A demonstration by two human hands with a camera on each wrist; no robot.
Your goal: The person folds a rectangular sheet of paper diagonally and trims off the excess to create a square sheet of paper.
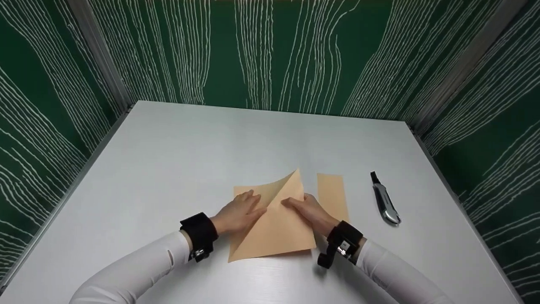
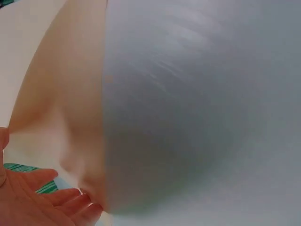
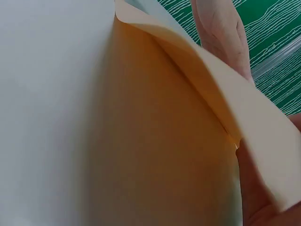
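Note:
A sheet of tan paper (image 1: 280,232) lies on the white table with a diagonal crease across it, its right-hand part lifted and bent up toward a point at the back. My left hand (image 1: 240,213) rests on the left part of the sheet, fingers extended beside the crease. At the right edge my right hand (image 1: 314,215) pinches the raised part, thumb on top and the other fingers behind the paper. Seen from the right wrist, the lifted paper (image 3: 160,117) curves over a shaded hollow.
A narrow tan paper strip (image 1: 332,194) lies just right of the sheet, partly behind my right hand. Farther right is a grey and black utility knife (image 1: 384,200). Green walls with white wavy lines stand around the white table (image 1: 190,139).

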